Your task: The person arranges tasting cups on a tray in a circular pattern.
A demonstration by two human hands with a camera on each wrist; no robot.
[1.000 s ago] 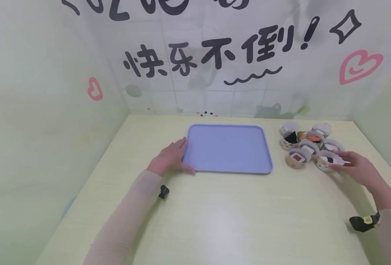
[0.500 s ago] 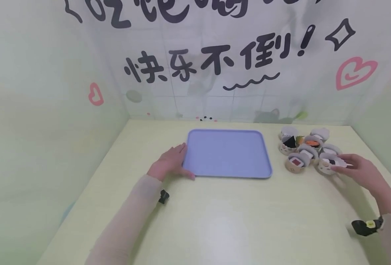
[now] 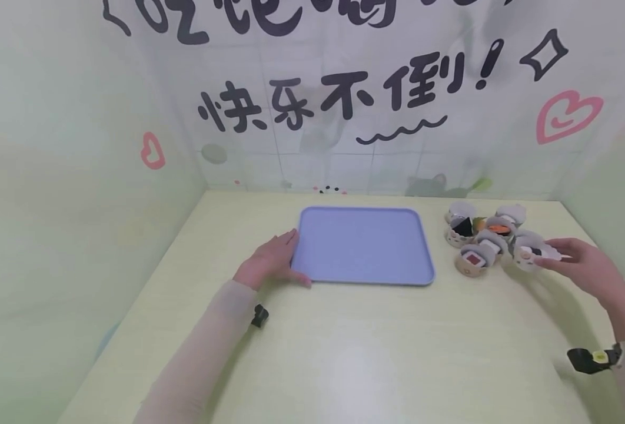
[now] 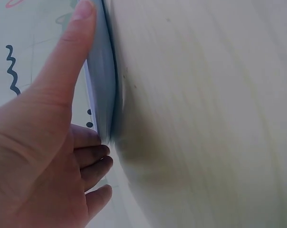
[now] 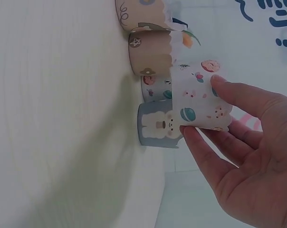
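A white paper baking cup (image 5: 198, 95) printed with doughnuts and fruit is pinched at its side between the thumb and fingers of my right hand (image 3: 590, 268). It hangs above the table, in front of other cups; a white piece with a dark band shows inside it in the head view. My left hand (image 3: 270, 259) rests against the near left corner of a flat lilac tray (image 3: 365, 247). Its fingers lie along the tray's left rim and its thumb along the front rim. Nothing lies on the tray.
Several filled cups cluster right of the tray, among them a tan cup (image 3: 471, 270) and one holding a black triangle (image 3: 462, 227). A blue-grey bear cup (image 5: 157, 123) stands below the lifted one. A printed wall closes the table's back, with side walls left and right.
My right hand has lifted the baking cup off the table and shifted slightly right. The left hand and tray keep their place. The head view tipped slightly upward after the first frame.
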